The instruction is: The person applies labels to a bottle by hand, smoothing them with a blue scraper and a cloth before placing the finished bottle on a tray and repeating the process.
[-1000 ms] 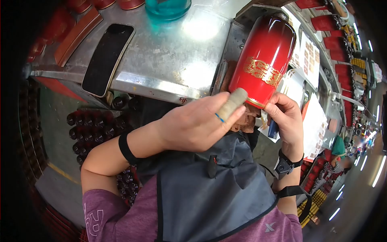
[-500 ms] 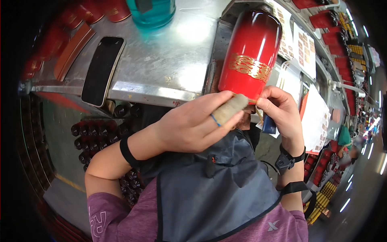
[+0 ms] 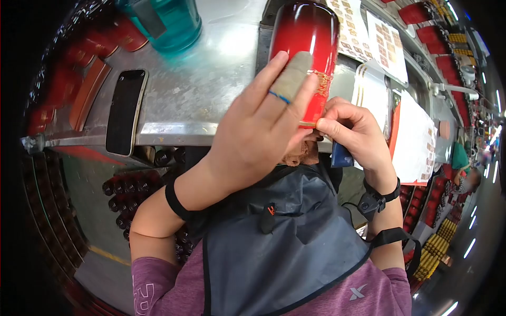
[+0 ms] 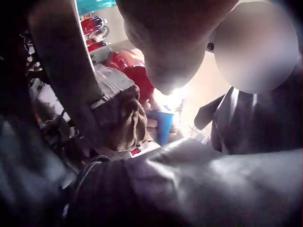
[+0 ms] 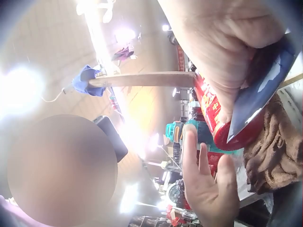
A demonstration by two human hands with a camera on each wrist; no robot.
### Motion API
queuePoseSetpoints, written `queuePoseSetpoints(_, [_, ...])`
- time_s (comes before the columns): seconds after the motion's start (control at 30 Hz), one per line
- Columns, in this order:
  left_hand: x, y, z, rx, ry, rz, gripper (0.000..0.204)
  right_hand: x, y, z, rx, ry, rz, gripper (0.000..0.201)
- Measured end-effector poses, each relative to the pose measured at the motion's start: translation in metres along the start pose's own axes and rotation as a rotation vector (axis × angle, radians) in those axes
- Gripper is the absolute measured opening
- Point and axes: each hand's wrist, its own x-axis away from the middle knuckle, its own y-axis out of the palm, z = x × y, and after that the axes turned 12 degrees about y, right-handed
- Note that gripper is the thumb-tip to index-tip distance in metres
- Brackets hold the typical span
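Observation:
A glossy red bottle (image 3: 319, 50), dark toward its far end and banded with gold ornament, lies tilted away from me in the head view. My left hand (image 3: 255, 124) is over its left side with fingers extended, and a beige finger cover (image 3: 292, 76) with a blue band hides part of the ornament. In the right wrist view those fingers are straight. My right hand (image 3: 358, 129) pinches the bottle's near rim between thumb and fingers. It also grips a flat blue blade-like piece (image 5: 260, 92) against its palm. Brown cloth (image 3: 303, 154) bunches beneath the bottle's near end.
A black phone (image 3: 126, 113) and a brown strip (image 3: 89, 95) lie on the metal table (image 3: 174, 129) at left. Behind stands a teal container (image 3: 171, 26). Printed sheets (image 3: 387, 47) are spread at right. Several dark bottles (image 3: 126, 187) stand below the table.
My left hand has moved from the bottle's near end up along its left side, over the gold band. The right hand stays at the near rim. The head view has shifted.

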Motion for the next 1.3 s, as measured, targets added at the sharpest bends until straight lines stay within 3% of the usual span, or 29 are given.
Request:
queuePoseSetpoints(0.17, [0.002, -0.003, -0.004, 0.011, -0.042, -0.051, 0.079, 0.004, -0.005, 0.001, -0.046, 0.024, -0.02, 0.018])
queuePoseSetpoints(0.37, [0.015, 0.003, -0.012, 0.119, -0.101, 0.068, 0.086, 0.008, -0.011, -0.004, -0.054, 0.038, -0.037, 0.016])
queuePoseSetpoints(0.43, [0.017, 0.004, -0.012, 0.138, -0.112, 0.061, 0.085, 0.01, -0.015, -0.008, 0.006, 0.146, -0.06, 0.013])
queuePoseSetpoints(0.53, [0.022, 0.004, -0.015, 0.158, -0.134, 0.046, 0.08, 0.008, -0.013, 0.0, -0.051, 0.038, -0.023, 0.017])
queuePoseSetpoints(0.77, [0.03, 0.003, -0.014, 0.236, -0.261, -0.008, 0.076, 0.006, -0.013, 0.002, -0.02, 0.05, 0.002, 0.018])
queuePoseSetpoints(0.87, [0.034, 0.011, -0.02, 0.233, -0.205, 0.107, 0.079, 0.002, -0.012, 0.004, 0.001, 0.039, 0.003, 0.018])
queuePoseSetpoints(1.0, [0.037, 0.008, -0.02, 0.256, -0.264, 0.044, 0.079, 0.0, -0.007, 0.002, -0.013, 0.057, 0.0, 0.018])
queuePoseSetpoints(1.1, [0.036, 0.005, -0.019, 0.198, -0.204, 0.069, 0.073, -0.001, -0.006, 0.002, -0.032, 0.069, -0.003, 0.019])
queuePoseSetpoints(1.2, [0.037, -0.009, -0.007, 0.076, -0.072, 0.071, 0.056, -0.001, -0.006, 0.001, -0.04, 0.079, -0.004, 0.018])
queuePoseSetpoints(1.27, [0.039, -0.014, -0.002, 0.044, 0.101, 0.049, 0.04, -0.002, -0.006, 0.001, -0.031, 0.087, -0.007, 0.018])
queuePoseSetpoints(1.3, [0.039, -0.013, 0.0, 0.041, 0.101, 0.046, 0.04, -0.002, -0.007, 0.001, -0.041, 0.093, -0.023, 0.018])
